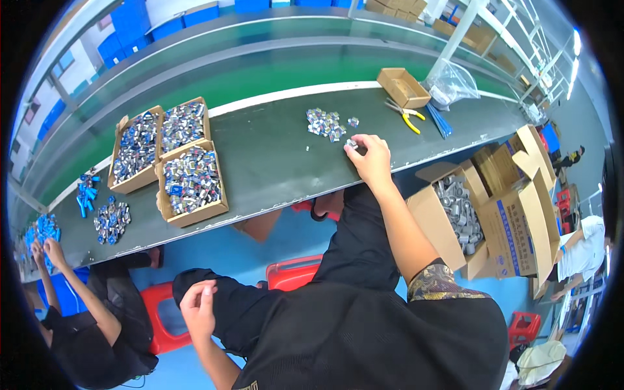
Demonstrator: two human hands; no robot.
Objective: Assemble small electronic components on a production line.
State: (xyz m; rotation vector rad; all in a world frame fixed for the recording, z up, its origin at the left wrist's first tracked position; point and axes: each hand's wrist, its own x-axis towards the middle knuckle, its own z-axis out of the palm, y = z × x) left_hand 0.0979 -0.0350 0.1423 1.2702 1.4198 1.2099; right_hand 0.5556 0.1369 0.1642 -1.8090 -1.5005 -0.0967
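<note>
Some things are hiding.
The right hand [369, 159] is partly covering tiny bits [351, 143], too small to tell; dark clothes [325, 331] are hiding part of a red stool [296, 275]; the round edge is cutting off a co-worker [84, 344].

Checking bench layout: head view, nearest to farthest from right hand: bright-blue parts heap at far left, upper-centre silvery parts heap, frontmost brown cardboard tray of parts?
From the right hand:
1. Upper-centre silvery parts heap: just beyond it, to the left.
2. Frontmost brown cardboard tray: well to the left.
3. Bright-blue parts heap: far left, by a co-worker's hands.
</note>
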